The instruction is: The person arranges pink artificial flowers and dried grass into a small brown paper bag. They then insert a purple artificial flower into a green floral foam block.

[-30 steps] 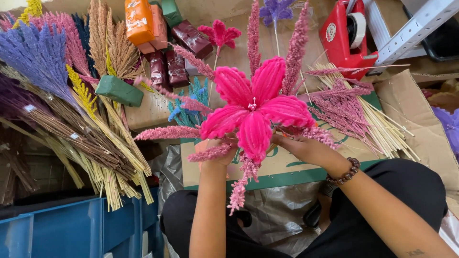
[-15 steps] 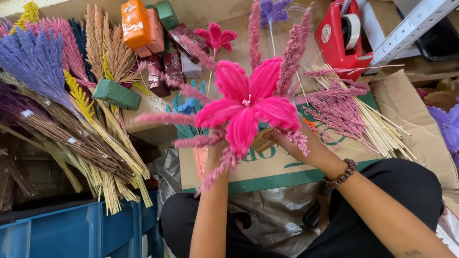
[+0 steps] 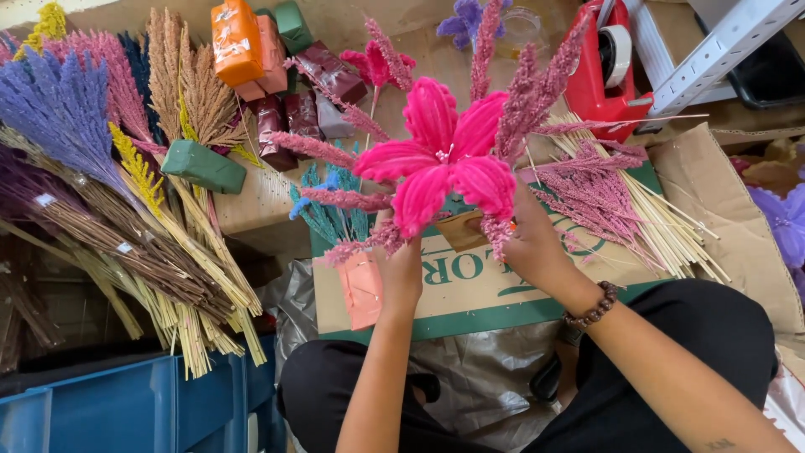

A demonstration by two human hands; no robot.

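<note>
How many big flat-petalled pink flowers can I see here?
2. The large pink flower sits between the left hand and right hand; a smaller pink flower stands behind it near the wrapped blocks. Others may be hidden.

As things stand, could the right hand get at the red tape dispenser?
Probably not at once: the right hand grips the pink flower arrangement with the left hand. The red tape dispenser lies beyond, with upright pink sprigs between.

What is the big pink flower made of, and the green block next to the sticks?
The big pink flower looks like dyed fabric or feather, matte and soft, with fuzzy petal edges; I can't tell which. The green block looks like floral foam in clear wrap, since its surface shines and crinkles.
</note>
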